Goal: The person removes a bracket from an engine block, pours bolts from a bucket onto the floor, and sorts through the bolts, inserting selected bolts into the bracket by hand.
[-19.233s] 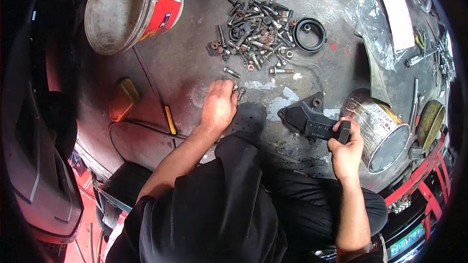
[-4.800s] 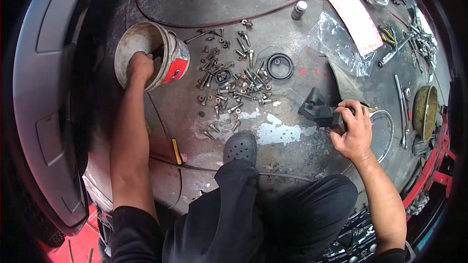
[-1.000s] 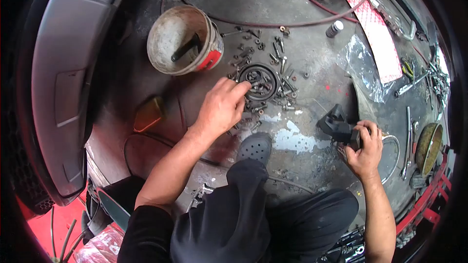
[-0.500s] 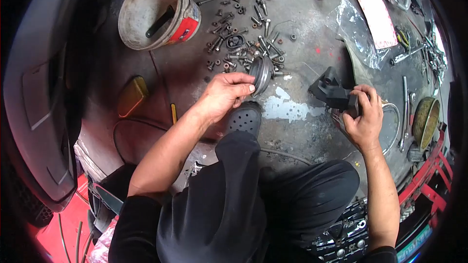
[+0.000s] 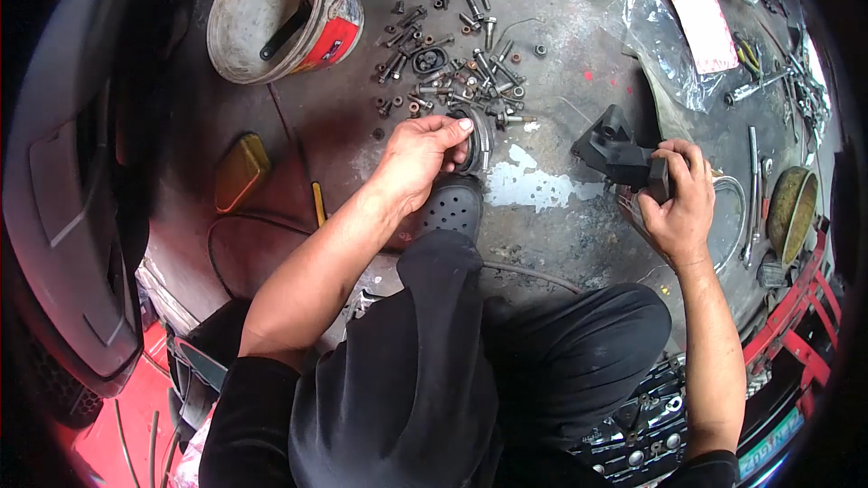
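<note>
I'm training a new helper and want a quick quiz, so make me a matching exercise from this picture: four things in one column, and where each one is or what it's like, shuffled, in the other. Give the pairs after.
Things:
1. bucket
2. black ring
3. black bracket
4. bolts

Places and states:
A. gripped in the right hand
B. scattered on the floor
C. has a dark part inside it
D. held in the left hand

Right pairs: 1-C, 2-D, 3-A, 4-B.
</note>
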### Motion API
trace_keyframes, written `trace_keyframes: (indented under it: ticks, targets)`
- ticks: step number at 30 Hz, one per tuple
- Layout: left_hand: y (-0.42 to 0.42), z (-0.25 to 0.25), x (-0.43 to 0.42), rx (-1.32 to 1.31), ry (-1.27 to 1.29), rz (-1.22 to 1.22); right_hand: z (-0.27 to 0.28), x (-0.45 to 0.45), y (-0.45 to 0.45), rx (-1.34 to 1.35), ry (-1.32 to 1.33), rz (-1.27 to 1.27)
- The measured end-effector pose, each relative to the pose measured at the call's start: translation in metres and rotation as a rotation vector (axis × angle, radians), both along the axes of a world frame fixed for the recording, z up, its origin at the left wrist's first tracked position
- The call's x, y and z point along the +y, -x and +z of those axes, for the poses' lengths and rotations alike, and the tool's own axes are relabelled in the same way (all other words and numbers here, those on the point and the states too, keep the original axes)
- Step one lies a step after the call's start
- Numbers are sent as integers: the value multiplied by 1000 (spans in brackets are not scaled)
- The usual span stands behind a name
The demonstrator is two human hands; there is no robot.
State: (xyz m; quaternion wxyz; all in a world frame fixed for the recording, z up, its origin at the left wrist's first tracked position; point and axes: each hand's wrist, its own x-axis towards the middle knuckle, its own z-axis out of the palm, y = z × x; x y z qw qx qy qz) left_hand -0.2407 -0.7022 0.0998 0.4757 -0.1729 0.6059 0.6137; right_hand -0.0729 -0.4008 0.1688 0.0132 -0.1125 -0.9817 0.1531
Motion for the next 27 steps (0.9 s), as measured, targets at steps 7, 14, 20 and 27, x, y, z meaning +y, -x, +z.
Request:
trace_keyframes:
  ticks: [7, 14, 20, 27]
  targets:
    - [-9, -11, 1, -127, 130, -22, 0, 0, 0, 2, -3, 10]
    - [-17, -20, 12, 156, 313, -505, 0, 0, 0, 19, -6, 20]
    - [-34, -22, -4, 763, 186, -876, -2, 1, -1, 19, -13, 21]
    - [-72, -17, -16, 1554, 332, -1189, -1, 1, -1, -4, 5, -2]
